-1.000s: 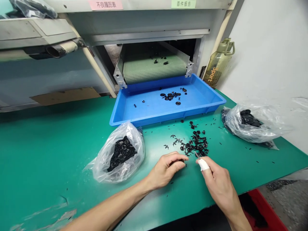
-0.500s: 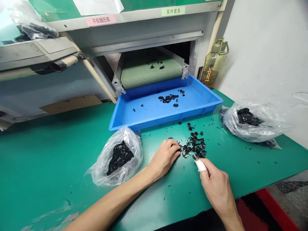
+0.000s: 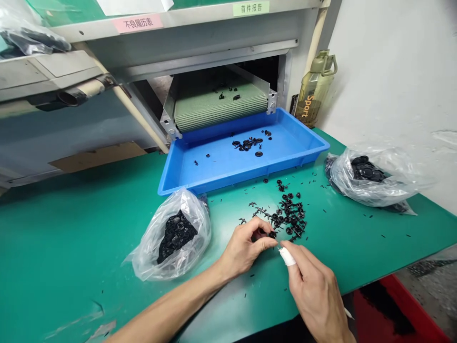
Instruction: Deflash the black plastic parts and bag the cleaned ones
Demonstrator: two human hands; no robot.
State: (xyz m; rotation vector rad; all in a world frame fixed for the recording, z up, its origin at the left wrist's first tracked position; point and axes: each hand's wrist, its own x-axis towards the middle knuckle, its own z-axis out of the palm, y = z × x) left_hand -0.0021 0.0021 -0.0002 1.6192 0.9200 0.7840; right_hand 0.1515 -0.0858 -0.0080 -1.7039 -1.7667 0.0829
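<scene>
My left hand is closed, pinching a small round black plastic part between thumb and fingertips. My right hand is closed too, with a white wrap round its thumb. It grips a slim metal-tipped tool, mostly hidden in the palm. The tip meets the part at the left fingertips, though the exact contact is too small to make out. Just beyond both hands lies a loose pile of small black plastic parts. Several star-shaped black pieces are scattered to its left.
A blue tray holding a few black parts stands under the green conveyor belt. Plastic bags of black parts sit at left and right. A bottle stands by the wall; a red bin is below the table edge.
My left hand has drawn back from the pile with a small black part. My right hand has moved left and nearer, bringing the tool tip to it. The view has shifted slightly.
</scene>
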